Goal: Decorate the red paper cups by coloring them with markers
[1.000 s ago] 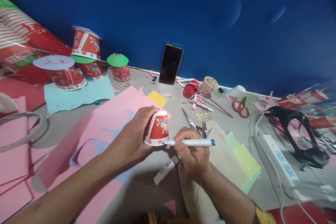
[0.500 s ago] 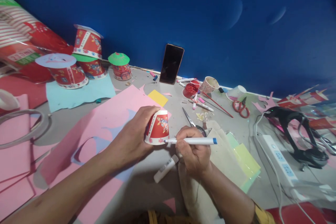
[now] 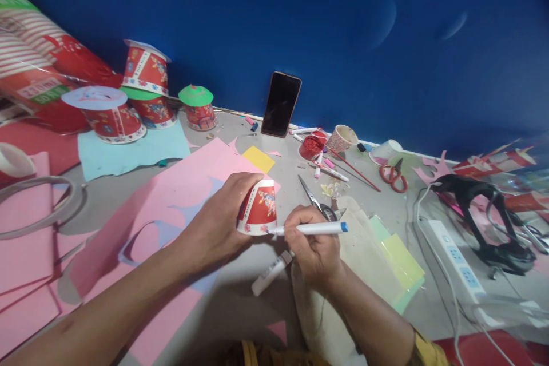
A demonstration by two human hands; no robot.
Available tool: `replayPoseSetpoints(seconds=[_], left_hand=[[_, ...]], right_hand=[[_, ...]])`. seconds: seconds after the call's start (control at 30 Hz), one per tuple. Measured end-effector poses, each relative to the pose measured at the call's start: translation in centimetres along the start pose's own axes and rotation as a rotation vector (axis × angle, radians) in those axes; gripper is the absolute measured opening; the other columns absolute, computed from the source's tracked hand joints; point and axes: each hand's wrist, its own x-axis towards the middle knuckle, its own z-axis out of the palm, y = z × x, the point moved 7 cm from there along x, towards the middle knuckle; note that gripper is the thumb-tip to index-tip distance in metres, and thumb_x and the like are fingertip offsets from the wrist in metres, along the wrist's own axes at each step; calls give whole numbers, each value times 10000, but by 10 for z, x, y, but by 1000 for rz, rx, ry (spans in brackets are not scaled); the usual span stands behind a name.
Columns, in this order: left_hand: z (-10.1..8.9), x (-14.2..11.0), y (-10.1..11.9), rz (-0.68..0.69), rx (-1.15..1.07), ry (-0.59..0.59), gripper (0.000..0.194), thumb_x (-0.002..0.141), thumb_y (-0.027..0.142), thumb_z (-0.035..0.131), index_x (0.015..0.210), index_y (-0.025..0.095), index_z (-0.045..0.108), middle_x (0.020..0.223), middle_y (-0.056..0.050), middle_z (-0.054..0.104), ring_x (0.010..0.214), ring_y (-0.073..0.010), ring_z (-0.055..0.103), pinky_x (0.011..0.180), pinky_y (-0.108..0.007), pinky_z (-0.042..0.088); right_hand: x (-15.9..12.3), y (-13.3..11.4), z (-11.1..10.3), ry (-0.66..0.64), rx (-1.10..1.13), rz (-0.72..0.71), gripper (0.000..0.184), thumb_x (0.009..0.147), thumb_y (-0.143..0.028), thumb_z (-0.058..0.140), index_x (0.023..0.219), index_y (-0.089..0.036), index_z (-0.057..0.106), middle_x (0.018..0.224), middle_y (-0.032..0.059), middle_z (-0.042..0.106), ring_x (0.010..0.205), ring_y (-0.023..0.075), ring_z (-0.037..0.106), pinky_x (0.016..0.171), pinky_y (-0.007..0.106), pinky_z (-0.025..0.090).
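My left hand (image 3: 229, 211) is wrapped round a red paper cup (image 3: 262, 206) that stands upside down, its white rim with small flowers at the bottom. Between the fingers of my right hand (image 3: 315, 249) is a white marker pen (image 3: 317, 229) with a blue end. The pen's tip meets the cup's rim band at its lower right. Below the cup lies a white glue stick (image 3: 271, 274), partly behind my right hand. A pair of dark-handled scissors (image 3: 315, 197) lies just beyond that hand.
Pink paper (image 3: 214, 160) spreads to the left. Decorated cups (image 3: 115, 123) stand at the back left. A phone (image 3: 281, 104) leans on the wall. Red scissors (image 3: 393, 176), a red-tinted small pot (image 3: 309, 148), a power strip (image 3: 457, 263) and a black stand (image 3: 501, 257) are at right.
The marker and my right hand have shifted slightly left, the tip staying at the cup's rim band. My left hand still holds the cup in nearly the same place.
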Motion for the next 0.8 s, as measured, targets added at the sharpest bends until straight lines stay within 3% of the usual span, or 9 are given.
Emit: replayPoseSetpoints(seconds=[0.33,0.57,0.8], left_hand=[[-1,0,2,45,49,28,704,844,404,908,1451,209,608,1428,-172,704,1318,-381,687,1116,-537,601],[-1,-4,3,123,115,53,682,887,397,876,1477,189,603,1406,-179,711,1299,-375,691,1115,-527,592],[0,-4,1,111,108,56,703,868,364,880,1492,199,600,1405,-180,714,1296,-385,694,1115,-549,593]], right_hand=[[-5,5,-2,52,29,0,115,1024,-149,658,978,-248,692,802,-20,685,667,141,669,636,243,527],[-3,1,1,15,35,-3,133,1019,-134,656,963,-251,689,801,-19,689,673,145,657,630,248,503],[-1,-1,3,-5,28,-5,128,1008,-143,667,942,-249,690,784,-27,684,642,133,644,624,235,506]])
